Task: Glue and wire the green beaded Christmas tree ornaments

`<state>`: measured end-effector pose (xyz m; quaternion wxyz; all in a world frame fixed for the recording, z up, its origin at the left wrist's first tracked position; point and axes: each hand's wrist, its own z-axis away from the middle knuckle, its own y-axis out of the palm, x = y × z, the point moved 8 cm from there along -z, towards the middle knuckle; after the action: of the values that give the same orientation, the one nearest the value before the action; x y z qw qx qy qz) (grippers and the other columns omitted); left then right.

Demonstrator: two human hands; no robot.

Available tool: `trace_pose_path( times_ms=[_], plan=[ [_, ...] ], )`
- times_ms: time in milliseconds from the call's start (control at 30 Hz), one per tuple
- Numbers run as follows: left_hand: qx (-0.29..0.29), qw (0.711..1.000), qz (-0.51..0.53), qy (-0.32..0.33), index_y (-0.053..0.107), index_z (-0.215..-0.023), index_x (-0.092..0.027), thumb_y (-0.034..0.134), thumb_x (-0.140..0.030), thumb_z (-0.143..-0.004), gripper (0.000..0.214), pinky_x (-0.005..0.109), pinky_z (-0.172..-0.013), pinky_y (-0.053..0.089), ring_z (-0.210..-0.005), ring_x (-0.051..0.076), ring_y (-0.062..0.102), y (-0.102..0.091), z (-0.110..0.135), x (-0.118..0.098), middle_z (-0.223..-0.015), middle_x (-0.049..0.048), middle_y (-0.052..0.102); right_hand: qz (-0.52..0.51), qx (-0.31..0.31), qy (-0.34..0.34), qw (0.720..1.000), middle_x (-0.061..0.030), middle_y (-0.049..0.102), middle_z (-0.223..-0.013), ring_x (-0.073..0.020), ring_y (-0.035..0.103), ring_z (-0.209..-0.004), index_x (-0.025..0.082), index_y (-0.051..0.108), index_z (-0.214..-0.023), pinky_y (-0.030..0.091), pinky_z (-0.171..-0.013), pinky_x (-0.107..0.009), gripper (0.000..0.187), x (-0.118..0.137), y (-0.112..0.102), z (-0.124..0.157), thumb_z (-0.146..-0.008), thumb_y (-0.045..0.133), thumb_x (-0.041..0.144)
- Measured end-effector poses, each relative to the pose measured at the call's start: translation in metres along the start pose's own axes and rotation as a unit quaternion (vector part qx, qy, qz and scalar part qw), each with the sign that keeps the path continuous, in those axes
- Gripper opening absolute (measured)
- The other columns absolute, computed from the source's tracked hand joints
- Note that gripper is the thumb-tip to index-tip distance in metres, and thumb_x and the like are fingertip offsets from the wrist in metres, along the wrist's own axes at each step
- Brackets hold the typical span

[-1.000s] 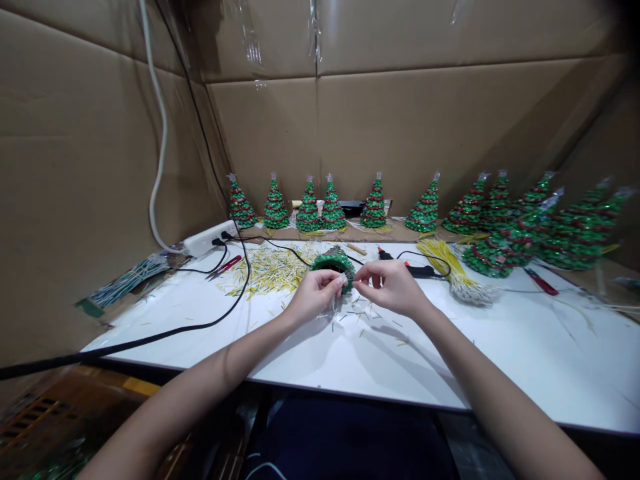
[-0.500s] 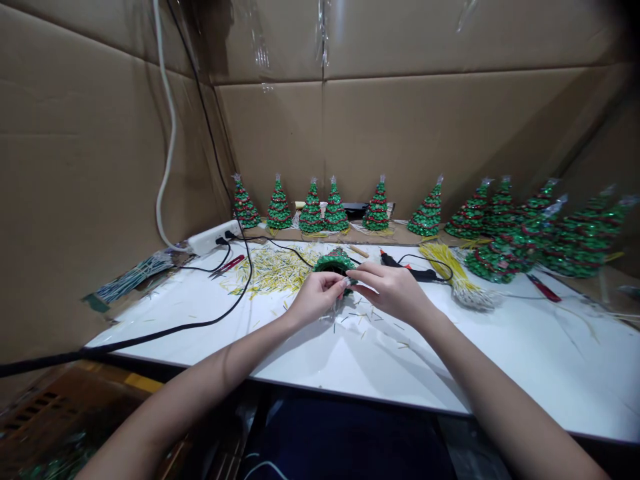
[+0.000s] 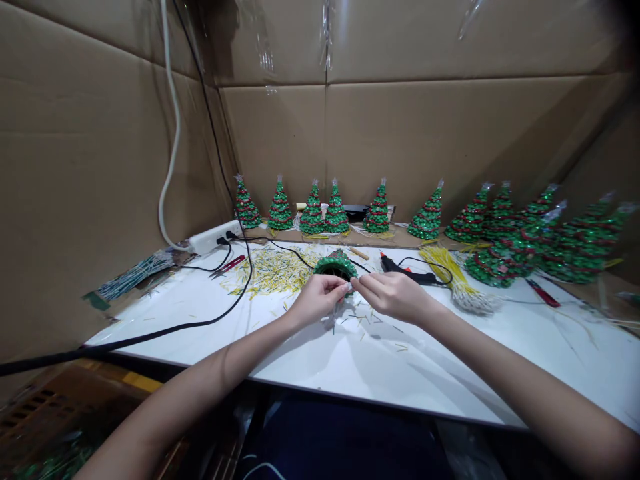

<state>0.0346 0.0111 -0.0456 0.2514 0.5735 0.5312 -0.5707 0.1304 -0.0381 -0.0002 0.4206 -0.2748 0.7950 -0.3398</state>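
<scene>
Frame centre: left hand (image 3: 316, 297) pinches small whitish piece (image 3: 349, 287) by green conical tree (image 3: 334, 262); right hand (image 3: 393, 293) alongside, fingertips closed, contents unclear.

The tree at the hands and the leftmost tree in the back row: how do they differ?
Pose: the tree at the front is tipped over, while the leftmost tree stands on its base.
Visible side: the front tree shows its dark, hollow underside; the leftmost tree shows its outer tiers and clear star.
Place: the front tree is at the white table, the leftmost at the back.
Both are green.
</scene>
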Motion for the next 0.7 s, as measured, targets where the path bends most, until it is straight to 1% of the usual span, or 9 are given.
trace_pose_path(
  times_ms=[100,200,267,367,467,533,567,633,700],
  plan=[
    [0.008,1.0,-0.006,0.008,0.055,-0.061,-0.012,0.054,-0.043,-0.083,0.037,0.019,-0.043,0.022,-0.045,0.006,0.033,0.001,-0.001,-0.001,-0.05,-0.004,0.042,0.027,-0.02,-0.016,0.999,-0.0039,0.057,-0.068,-0.014,0.048,-0.058,0.015,0.063,-0.086,0.025,-0.05,-0.03,0.027,0.002,0.0,0.003,-0.093,0.038,0.007],
    [0.006,0.999,-0.021,0.023,0.058,-0.065,-0.011,0.054,-0.042,-0.084,0.037,0.019,-0.045,0.024,-0.048,0.007,0.036,0.001,-0.001,-0.002,-0.054,-0.0028,0.046,0.038,-0.043,-0.004,0.998,-0.0031,0.056,-0.067,-0.0129,0.047,-0.055,0.013,0.062,-0.083,0.024,-0.05,-0.029,0.026,0.0,0.0,0.005,-0.091,0.038,0.006],
    [-0.001,0.998,-0.042,0.042,0.062,-0.068,-0.011,0.052,-0.041,-0.086,0.036,0.019,-0.046,0.027,-0.051,0.008,0.04,0.0,0.0,-0.005,-0.057,-0.0015,0.05,0.017,-0.052,0.027,0.998,-0.0027,0.057,-0.067,-0.0123,0.049,-0.054,0.013,0.063,-0.083,0.024,-0.049,-0.028,0.024,-0.003,0.0,0.006,-0.088,0.04,0.006],
    [-0.016,0.991,-0.096,0.091,0.066,-0.074,-0.011,0.05,-0.037,-0.089,0.033,0.019,-0.049,0.03,-0.053,0.009,0.043,-0.001,0.003,-0.015,-0.058,-0.0007,0.054,-0.03,-0.057,0.088,0.994,-0.0021,0.061,-0.069,-0.0116,0.053,-0.055,0.014,0.064,-0.084,0.024,-0.049,-0.027,0.02,-0.007,0.001,0.009,-0.088,0.044,0.01],
    [-0.041,0.972,-0.164,0.161,0.067,-0.077,-0.012,0.05,-0.028,-0.09,0.027,0.02,-0.052,0.035,-0.055,0.01,0.049,0.0,0.008,-0.026,-0.063,0.0011,0.06,-0.113,-0.062,0.165,0.978,-0.0036,0.066,-0.074,-0.0121,0.058,-0.059,0.015,0.065,-0.084,0.028,-0.051,-0.025,0.018,-0.013,0.003,0.014,-0.089,0.047,0.016],
    [-0.056,0.954,-0.201,0.214,0.068,-0.081,-0.012,0.051,-0.024,-0.09,0.022,0.021,-0.058,0.041,-0.063,0.012,0.056,0.001,0.011,-0.032,-0.072,0.0041,0.067,-0.198,-0.061,0.222,0.953,-0.0047,0.069,-0.078,-0.0135,0.06,-0.064,0.016,0.065,-0.083,0.033,-0.054,-0.024,0.018,-0.019,0.006,0.017,-0.089,0.048,0.019],
    [-0.061,0.944,-0.219,0.239,0.068,-0.084,-0.013,0.05,-0.022,-0.09,0.021,0.022,-0.061,0.043,-0.067,0.013,0.059,0.002,0.013,-0.034,-0.077,0.0055,0.069,-0.246,-0.056,0.25,0.935,-0.0048,0.069,-0.077,-0.0141,0.061,-0.065,0.016,0.065,-0.081,0.035,-0.055,-0.024,0.018,-0.022,0.009,0.019,-0.088,0.049,0.02],
    [-0.063,0.922,-0.258,0.283,0.067,-0.089,-0.013,0.048,-0.021,-0.091,0.021,0.023,-0.064,0.046,-0.071,0.015,0.062,0.004,0.017,-0.035,-0.082,0.0075,0.07,-0.351,-0.037,0.303,0.885,-0.0041,0.068,-0.068,-0.0145,0.06,-0.061,0.016,0.065,-0.077,0.038,-0.056,-0.024,0.02,-0.026,0.018,0.022,-0.087,0.05,0.023],
    [-0.058,0.899,-0.3,0.312,0.066,-0.093,-0.012,0.046,-0.021,-0.092,0.022,0.024,-0.064,0.047,-0.072,0.015,0.063,0.007,0.019,-0.035,-0.082,0.0082,0.07,-0.456,-0.013,0.345,0.82,-0.0028,0.064,-0.059,-0.0144,0.059,-0.056,0.016,0.064,-0.075,0.04,-0.055,-0.024,0.022,-0.028,0.03,0.024,-0.086,0.05,0.028]
  ],
)
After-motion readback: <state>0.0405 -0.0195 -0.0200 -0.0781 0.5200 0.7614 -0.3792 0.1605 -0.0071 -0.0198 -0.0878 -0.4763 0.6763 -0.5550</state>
